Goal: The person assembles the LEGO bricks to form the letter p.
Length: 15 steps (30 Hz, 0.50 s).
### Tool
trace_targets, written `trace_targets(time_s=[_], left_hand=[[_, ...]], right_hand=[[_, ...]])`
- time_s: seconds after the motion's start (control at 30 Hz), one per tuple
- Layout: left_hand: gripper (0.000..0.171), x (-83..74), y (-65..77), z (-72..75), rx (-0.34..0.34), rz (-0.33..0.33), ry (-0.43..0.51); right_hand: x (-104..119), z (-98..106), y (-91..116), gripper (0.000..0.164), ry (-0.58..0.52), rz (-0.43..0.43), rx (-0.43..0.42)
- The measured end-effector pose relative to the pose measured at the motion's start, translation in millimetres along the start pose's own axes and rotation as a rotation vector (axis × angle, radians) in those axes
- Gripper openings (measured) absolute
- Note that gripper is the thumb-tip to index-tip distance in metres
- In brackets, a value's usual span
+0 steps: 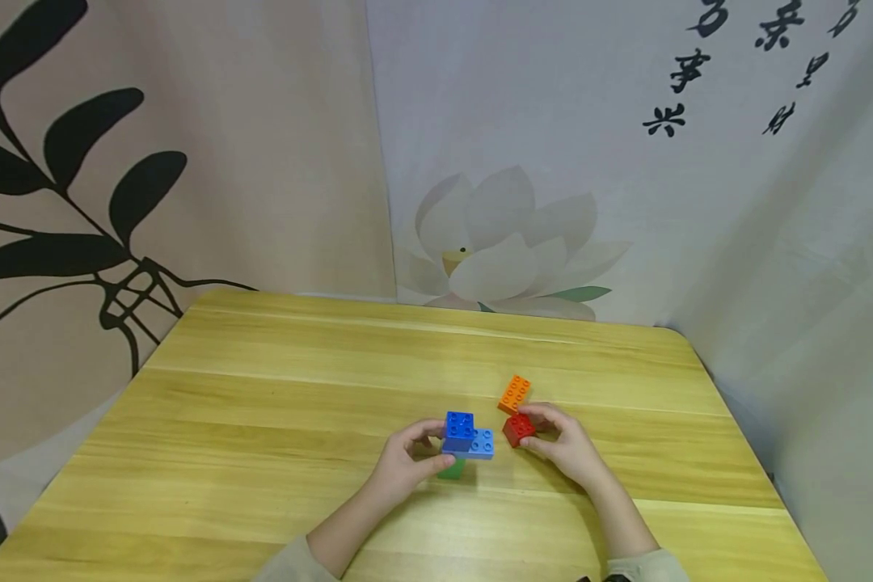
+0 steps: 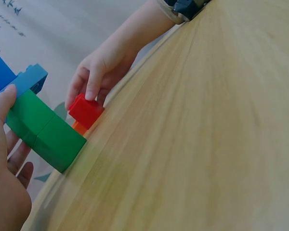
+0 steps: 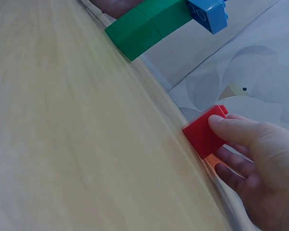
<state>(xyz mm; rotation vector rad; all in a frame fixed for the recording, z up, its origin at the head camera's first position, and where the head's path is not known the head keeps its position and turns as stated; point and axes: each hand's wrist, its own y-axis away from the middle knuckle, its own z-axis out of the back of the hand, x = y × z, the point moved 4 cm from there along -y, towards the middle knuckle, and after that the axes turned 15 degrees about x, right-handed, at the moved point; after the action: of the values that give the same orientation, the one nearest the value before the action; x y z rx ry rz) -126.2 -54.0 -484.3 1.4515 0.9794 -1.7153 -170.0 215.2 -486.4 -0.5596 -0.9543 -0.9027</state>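
Wooden table [image 1: 262,420]: two hands [image 1: 571,449], six bricks [image 1: 460,432] (two green [image 2: 30,115]).

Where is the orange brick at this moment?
In the head view, the orange brick lies on the table right of centre, just beyond the red brick in the person's right hand.

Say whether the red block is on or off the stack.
Off: the right hand holds the red block visibly apart from the stack.

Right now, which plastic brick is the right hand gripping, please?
The red studded plastic brick; the orange rectangular brick lies beyond it on the wooden table, and the left hand holds the blue-and-green brick stack.
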Motion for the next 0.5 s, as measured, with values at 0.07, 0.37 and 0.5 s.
trace_targets(time_s=[0.07,0.37,0.5], left_hand=[[0.039,0.2,0.1,0.1,-0.001,-0.002,0.0],[0.04,-1.1,0.9,-0.8,-0.007,-0.005,-0.031],[0.042,-1.6,1.1,-1.0,-0.006,-0.003,-0.037]], right_hand=[[2.8,0.1,0.1,0.046,0.005,0.002,-0.007],[40.8,2.0,5.0,0.041,0.007,0.065,-0.026],[48.0,2.5,5.2,0.039,0.013,0.118,-0.044]])
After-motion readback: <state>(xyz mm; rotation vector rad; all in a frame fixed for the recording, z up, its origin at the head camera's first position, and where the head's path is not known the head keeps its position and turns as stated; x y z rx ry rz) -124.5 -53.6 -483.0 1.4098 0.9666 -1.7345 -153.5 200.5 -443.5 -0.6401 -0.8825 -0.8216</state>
